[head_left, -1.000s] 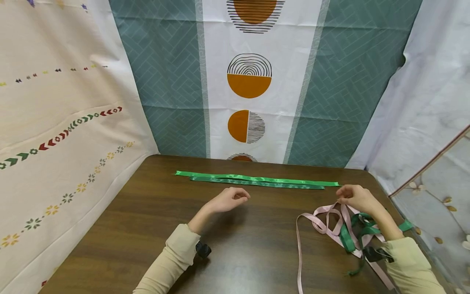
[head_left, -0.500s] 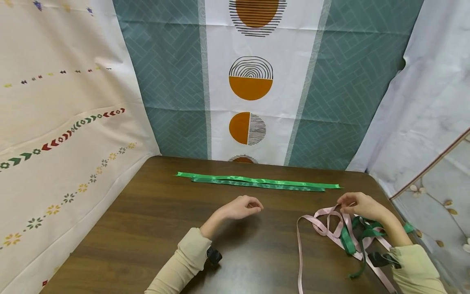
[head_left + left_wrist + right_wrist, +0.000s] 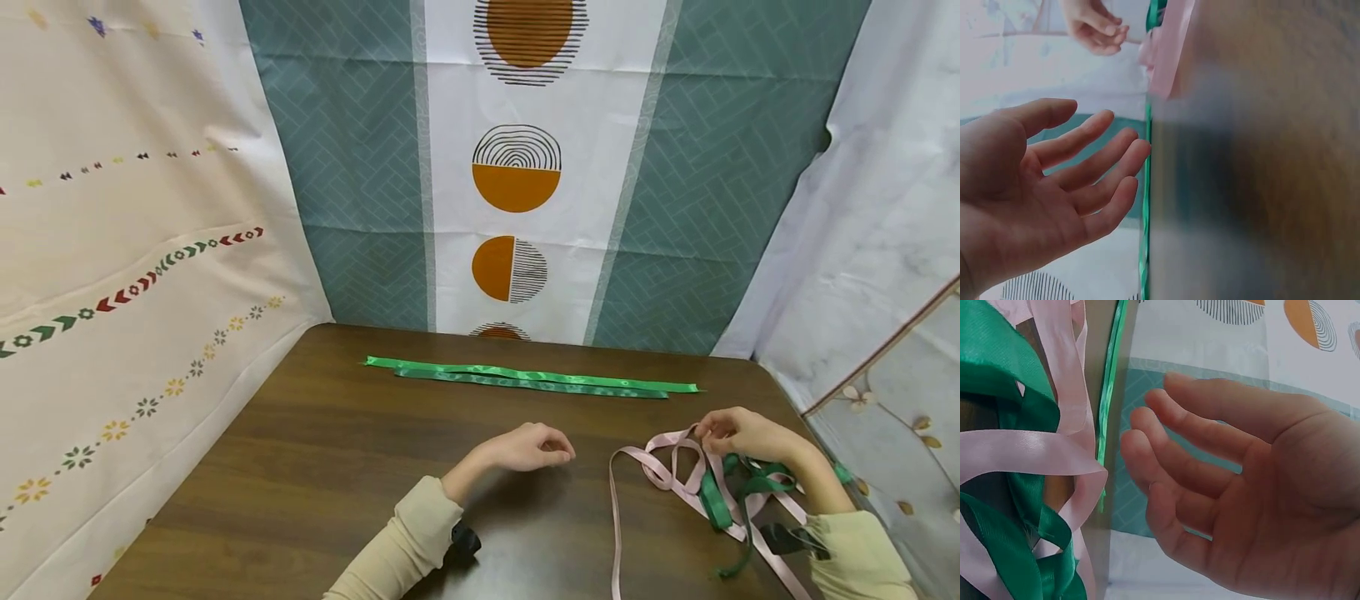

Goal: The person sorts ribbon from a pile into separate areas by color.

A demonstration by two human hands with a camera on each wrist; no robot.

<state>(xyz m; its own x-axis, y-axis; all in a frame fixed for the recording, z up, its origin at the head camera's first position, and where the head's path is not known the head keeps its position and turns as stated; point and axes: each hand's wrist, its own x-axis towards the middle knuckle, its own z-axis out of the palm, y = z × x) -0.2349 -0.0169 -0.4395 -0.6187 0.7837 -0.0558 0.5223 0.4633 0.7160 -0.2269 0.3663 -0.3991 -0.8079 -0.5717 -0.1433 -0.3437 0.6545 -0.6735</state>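
Note:
A tangled pink ribbon (image 3: 1029, 451) and a dark green ribbon (image 3: 716, 500) lie heaped on the right of the table. Over the far side of this heap hovers my right hand (image 3: 750, 435); in the right wrist view its fingers curve loosely and hold nothing. My left hand (image 3: 528, 448) hangs above the table left of the heap, palm bare and fingers relaxed in the left wrist view. Toward the back, a bright green ribbon (image 3: 615, 383) and a darker green ribbon (image 3: 450, 377) lie stretched out side by side, partly overlapping.
The brown wooden table (image 3: 315, 467) ends at a patterned back curtain (image 3: 360, 192). Cloths hang at the left and right sides. One pink strand (image 3: 616, 517) trails from the heap to the near side. Both wrists wear a small black camera.
My left hand has moved right and nearer, toward the ribbon heap. My right hand stays over the heap, shifting only slightly. The head view has tilted a little. The ribbons lie as before.

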